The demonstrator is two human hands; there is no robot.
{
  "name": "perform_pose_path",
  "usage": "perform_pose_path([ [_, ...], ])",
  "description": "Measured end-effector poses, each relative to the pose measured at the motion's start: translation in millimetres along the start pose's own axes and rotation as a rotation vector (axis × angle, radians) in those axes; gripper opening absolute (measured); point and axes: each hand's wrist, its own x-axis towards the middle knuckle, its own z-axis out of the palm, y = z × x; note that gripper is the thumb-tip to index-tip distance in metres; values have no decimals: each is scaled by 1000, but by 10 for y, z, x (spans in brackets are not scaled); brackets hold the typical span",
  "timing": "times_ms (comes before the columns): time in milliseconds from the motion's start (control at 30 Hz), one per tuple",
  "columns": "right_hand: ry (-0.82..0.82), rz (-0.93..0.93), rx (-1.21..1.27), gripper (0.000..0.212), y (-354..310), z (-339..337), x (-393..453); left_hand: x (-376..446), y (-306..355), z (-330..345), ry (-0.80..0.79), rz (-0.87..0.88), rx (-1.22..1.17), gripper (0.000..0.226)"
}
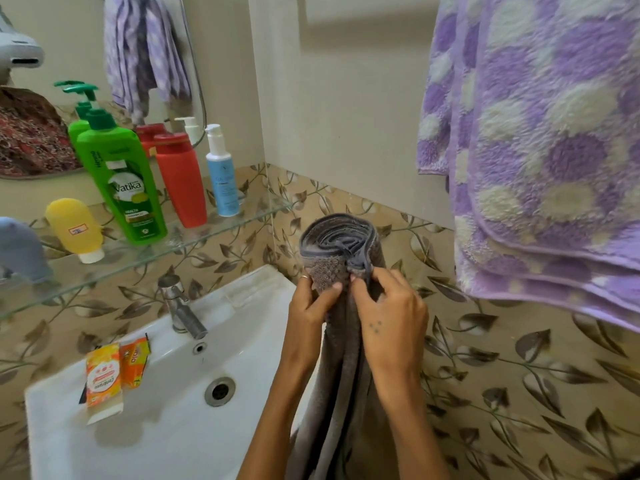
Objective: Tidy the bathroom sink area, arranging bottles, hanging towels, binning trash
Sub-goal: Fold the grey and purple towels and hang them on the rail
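Item: grey towel (341,268), bunched at its top, rest hanging down past the right edge of the sink (104,445). Held up in front of the tiled wall, between sink and hung purple towel (540,150).
Left hand (311,306): fingers curled, gripping the towel's bunched top.
Right hand (391,313): fingertips pinching the hem just beside the left.
Step in hand: towel hanging, judged; the hands seem to be sorting out an edge, though the folds hide exactly which.
Next move calls for: spreading the top edge flat and finding a rail or hook, none visible here.
Outstanding: orange sachets (114,372) on the sink rim, likely trash.
Bottles (180,178): upright on the glass shelf (242,221)
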Motion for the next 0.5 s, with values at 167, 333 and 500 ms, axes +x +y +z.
perform_pose_path([
  [167,43,169,172,18,107,-72,21,185,-88,-65,182,-111,20,14],
  [333,231,247,135,19,190,-235,50,418,-296,-278,383,-47,563,37],
  [500,248,206,82,16,194,-272,-14,542,-420,-366,-41,228,568,53],
])
